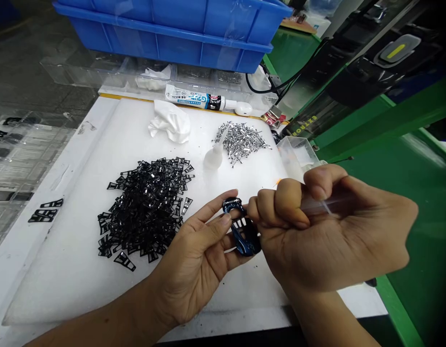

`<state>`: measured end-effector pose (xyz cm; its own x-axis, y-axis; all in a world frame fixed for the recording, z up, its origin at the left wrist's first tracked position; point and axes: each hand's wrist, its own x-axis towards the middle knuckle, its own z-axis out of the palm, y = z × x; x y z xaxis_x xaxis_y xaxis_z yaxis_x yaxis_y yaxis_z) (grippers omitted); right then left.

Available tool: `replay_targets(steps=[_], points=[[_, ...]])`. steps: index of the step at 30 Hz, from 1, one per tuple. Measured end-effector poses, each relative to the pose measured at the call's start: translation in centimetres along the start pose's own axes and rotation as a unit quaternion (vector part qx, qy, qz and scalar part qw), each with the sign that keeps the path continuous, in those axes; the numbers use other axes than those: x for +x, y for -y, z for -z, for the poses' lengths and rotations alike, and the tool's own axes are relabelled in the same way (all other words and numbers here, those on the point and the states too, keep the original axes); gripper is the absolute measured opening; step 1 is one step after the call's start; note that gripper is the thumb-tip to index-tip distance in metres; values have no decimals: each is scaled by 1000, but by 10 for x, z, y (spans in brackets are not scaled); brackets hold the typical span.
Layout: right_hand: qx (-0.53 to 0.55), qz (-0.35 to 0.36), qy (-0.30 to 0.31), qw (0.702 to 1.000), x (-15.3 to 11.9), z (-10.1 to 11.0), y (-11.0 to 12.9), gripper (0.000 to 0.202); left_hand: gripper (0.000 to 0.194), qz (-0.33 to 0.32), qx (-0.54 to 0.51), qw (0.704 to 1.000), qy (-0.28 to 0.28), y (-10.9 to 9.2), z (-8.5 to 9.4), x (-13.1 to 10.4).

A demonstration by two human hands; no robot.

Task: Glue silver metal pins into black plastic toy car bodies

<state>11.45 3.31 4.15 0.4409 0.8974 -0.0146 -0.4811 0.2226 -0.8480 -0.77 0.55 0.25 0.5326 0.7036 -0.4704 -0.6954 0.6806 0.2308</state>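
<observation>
My left hand (201,250) pinches a dark blue toy car body (244,238) between thumb and fingers, above the front of the white work surface. Its window openings show through the shell. Wrapped round a translucent-handled tool (313,206), my right hand (327,231) is close against the car body's right side. The tool's tip is hidden behind my fingers. To the left of my hands lies a heap of small black plastic frames (146,202). Beyond them stand a translucent dropper bottle (213,156) and a pile of small shiny silver parts (242,140).
Blue bins (165,36) stand at the back above clear compartment trays (78,70). A glue tube (194,98) and crumpled white tissue (170,123) lie before them. At right are a clear box (298,152) and a black cylindrical device (338,91).
</observation>
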Motion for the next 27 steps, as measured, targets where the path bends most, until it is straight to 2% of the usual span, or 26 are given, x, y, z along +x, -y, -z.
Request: replay_targets(steps=[3, 5, 8, 11, 13, 17, 22, 24, 27], points=[[-24, 27, -38, 999, -2, -2, -1, 25, 36, -2, -1, 1000, 1, -1, 0, 1], [-31, 38, -41, 998, -4, -4, 0, 24, 37, -4, 3, 1000, -2, -1, -1, 2], [-40, 31, 7, 999, -6, -4, 7, 28, 37, -7, 11, 1000, 7, -1, -2, 2], [-74, 103, 60, 990, 1, 4, 10, 23, 36, -6, 9, 1000, 18, -1, -3, 1], [-96, 123, 53, 986, 14, 14, 5, 17, 36, -10, 13, 1000, 9, -1, -4, 0], [-128, -29, 38, 991, 35, 26, -1, 32, 42, -25, 29, 999, -14, -1, -6, -2], [-66, -6, 87, 994, 18, 11, 26, 29, 51, -25, 42, 999, -8, 1, -5, -1], [-37, -44, 103, 993, 7, 7, 29, 28, 51, -29, 40, 999, 1, 2, -4, -1], [-15, -89, 83, 992, -1, 8, 19, 30, 46, -28, 19, 999, -5, 2, -4, 1]])
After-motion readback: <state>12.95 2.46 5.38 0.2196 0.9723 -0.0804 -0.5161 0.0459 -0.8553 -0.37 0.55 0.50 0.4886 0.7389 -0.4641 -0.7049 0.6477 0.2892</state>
